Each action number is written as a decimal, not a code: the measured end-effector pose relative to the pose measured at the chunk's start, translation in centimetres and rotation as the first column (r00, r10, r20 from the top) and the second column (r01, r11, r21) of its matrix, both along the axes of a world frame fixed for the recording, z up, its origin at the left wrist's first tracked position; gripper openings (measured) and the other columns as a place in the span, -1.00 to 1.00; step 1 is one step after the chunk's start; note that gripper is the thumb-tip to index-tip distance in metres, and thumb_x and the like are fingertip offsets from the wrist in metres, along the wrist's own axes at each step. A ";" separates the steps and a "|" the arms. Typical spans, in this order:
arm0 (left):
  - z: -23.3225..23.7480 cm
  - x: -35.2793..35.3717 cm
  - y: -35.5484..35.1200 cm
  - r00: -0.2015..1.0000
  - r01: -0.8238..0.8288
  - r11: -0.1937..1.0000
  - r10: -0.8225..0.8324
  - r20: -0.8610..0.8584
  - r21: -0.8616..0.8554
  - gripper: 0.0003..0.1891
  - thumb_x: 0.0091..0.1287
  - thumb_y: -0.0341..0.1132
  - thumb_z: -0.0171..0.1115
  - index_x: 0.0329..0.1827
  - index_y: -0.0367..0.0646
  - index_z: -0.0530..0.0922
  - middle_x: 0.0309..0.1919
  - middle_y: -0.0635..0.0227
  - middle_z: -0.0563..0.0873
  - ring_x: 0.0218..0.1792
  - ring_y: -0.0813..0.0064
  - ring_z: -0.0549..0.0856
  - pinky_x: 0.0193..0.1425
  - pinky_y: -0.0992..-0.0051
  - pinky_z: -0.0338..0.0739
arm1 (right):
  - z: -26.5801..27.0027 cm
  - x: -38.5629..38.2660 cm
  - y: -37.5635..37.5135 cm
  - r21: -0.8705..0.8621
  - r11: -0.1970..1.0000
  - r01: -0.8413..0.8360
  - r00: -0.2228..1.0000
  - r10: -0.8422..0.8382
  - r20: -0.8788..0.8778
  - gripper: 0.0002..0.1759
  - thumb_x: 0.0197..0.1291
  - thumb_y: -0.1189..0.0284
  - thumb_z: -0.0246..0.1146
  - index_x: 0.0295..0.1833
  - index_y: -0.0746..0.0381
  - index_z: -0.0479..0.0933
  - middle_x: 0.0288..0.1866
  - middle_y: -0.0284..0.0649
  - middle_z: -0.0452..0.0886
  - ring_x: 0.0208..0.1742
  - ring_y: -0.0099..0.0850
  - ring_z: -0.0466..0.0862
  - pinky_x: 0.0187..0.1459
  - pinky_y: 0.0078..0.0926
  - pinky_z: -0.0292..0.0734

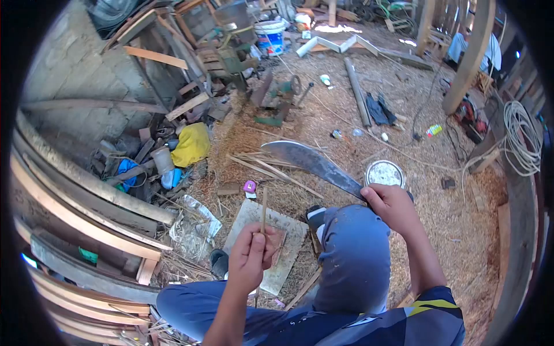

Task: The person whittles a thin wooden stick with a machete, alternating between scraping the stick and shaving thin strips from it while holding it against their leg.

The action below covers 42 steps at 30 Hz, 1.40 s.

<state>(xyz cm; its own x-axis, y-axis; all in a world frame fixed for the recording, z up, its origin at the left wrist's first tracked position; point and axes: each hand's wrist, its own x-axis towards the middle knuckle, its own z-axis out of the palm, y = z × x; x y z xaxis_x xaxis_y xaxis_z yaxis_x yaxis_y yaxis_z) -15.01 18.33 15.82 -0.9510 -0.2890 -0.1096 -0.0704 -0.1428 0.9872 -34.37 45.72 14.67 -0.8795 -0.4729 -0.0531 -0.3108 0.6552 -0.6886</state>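
Observation:
My left hand (251,254) is closed around a thin wooden stick (265,210), which stands nearly upright and pokes out above and below the fist. My right hand (392,206) grips a machete (314,163) near the handle end, above my right knee. Its broad curved blade points up and to the left, apart from the stick. Most of the handle is hidden by my fingers. Beneath my left hand lies a flat grey board (283,230) on the ground. Several split wooden strips (280,170) are strewn beyond it, near a pink tape measure (250,186).
A round metal lid or can (385,173) sits beside my right hand. Curved timber pieces (86,210) are stacked at left, near a yellow cloth (191,145). A green machine (280,101) stands ahead on shavings. Coiled rope (522,138) hangs at right, and another person (476,52) is at far right.

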 end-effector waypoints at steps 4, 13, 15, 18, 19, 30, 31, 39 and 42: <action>3.1 -0.4 -1.0 0.999 0.013 0.995 -0.009 -0.038 0.096 -0.80 0.73 -0.17 0.02 0.10 -0.11 0.46 -0.52 0.51 0.42 -0.61 0.72 0.30 -0.55 0.60 0.21 | 2.0 -1.0 -1.5 -0.134 0.991 0.028 0.998 -0.020 0.063 -0.41 0.43 -0.08 0.29 -0.10 0.33 0.72 -0.42 -0.11 0.67 -0.37 -0.24 0.68 -0.25 -0.24 0.53; 5.1 0.4 -1.7 0.991 -0.030 0.977 0.057 -0.123 0.210 -0.86 0.66 -0.28 0.18 0.10 -0.07 0.44 -0.44 0.47 0.49 -0.56 0.72 0.35 -0.53 0.59 0.29 | 12.9 0.0 -11.7 -0.556 0.819 -0.143 0.886 0.356 0.296 -0.65 0.32 0.26 0.52 -0.05 0.32 0.62 -0.47 -0.40 0.55 -0.66 -0.68 0.43 -0.62 -0.59 0.24; 5.2 0.4 -2.0 0.988 -0.035 0.974 0.068 -0.139 0.224 -0.86 0.65 -0.28 0.20 0.10 -0.03 0.44 -0.46 0.49 0.48 -0.58 0.72 0.34 -0.54 0.59 0.27 | 14.1 0.9 -14.1 -0.620 0.771 -0.145 0.841 0.426 0.334 -0.68 0.32 0.33 0.52 -0.02 0.33 0.62 -0.44 -0.39 0.58 -0.70 -0.71 0.41 -0.66 -0.64 0.20; 5.3 0.6 -2.7 0.986 -0.058 0.978 0.088 -0.144 0.200 -0.86 0.63 -0.27 0.22 0.09 0.02 0.44 -0.49 0.53 0.47 -0.59 0.72 0.32 -0.54 0.59 0.24 | 14.9 2.6 -17.0 -0.655 0.741 -0.152 0.813 0.470 0.343 -0.68 0.33 0.36 0.51 0.00 0.34 0.62 -0.44 -0.38 0.59 -0.69 -0.69 0.43 -0.65 -0.64 0.21; 5.3 0.6 -2.9 0.984 -0.066 0.979 0.096 -0.152 0.195 -0.85 0.63 -0.27 0.23 0.09 0.02 0.44 -0.49 0.53 0.46 -0.59 0.72 0.33 -0.55 0.59 0.24 | 15.1 3.1 -17.8 -0.657 0.737 -0.156 0.814 0.473 0.337 -0.69 0.33 0.36 0.50 0.01 0.34 0.61 -0.44 -0.38 0.59 -0.69 -0.69 0.43 -0.65 -0.64 0.21; 3.3 1.4 -4.9 0.928 -0.177 0.984 0.161 -0.336 -0.017 -0.80 0.66 -0.24 0.16 0.18 -0.13 0.52 -0.15 0.37 0.68 -0.15 0.57 0.66 -0.05 0.52 0.58 | 13.3 4.9 -20.7 -0.722 0.689 -0.067 0.843 0.426 0.328 -0.76 0.33 0.39 0.48 -0.09 0.26 0.58 -0.47 -0.32 0.66 -0.73 -0.63 0.44 -0.68 -0.61 0.23; 3.4 1.7 -5.2 0.926 -0.179 0.984 0.168 -0.337 -0.003 -0.78 0.67 -0.23 0.14 0.19 -0.16 0.54 -0.11 0.36 0.69 -0.09 0.56 0.66 0.02 0.51 0.57 | 13.1 4.7 -20.6 -0.733 0.679 -0.051 0.837 0.429 0.339 -0.77 0.34 0.39 0.47 -0.09 0.26 0.58 -0.47 -0.32 0.66 -0.73 -0.63 0.44 -0.68 -0.61 0.22; 3.3 3.5 -5.5 0.983 0.012 0.999 -0.017 -0.183 -0.030 -0.77 0.70 -0.26 0.06 0.08 -0.22 0.61 -0.26 0.41 0.68 -0.28 0.61 0.65 -0.15 0.53 0.59 | 11.7 4.1 -19.4 -0.820 0.571 -0.050 0.749 0.564 0.347 -0.78 0.42 0.33 0.42 -0.07 0.25 0.60 -0.45 -0.38 0.58 -0.70 -0.60 0.42 -0.64 -0.57 0.27; 3.9 3.6 -5.0 0.986 -0.020 0.999 0.014 -0.168 -0.035 -0.80 0.68 -0.30 0.08 0.05 -0.24 0.61 -0.34 0.42 0.64 -0.43 0.63 0.62 -0.33 0.54 0.57 | 11.6 4.3 -19.4 -0.829 0.557 -0.048 0.732 0.584 0.350 -0.77 0.42 0.31 0.42 -0.10 0.24 0.58 -0.44 -0.38 0.58 -0.69 -0.61 0.41 -0.64 -0.58 0.26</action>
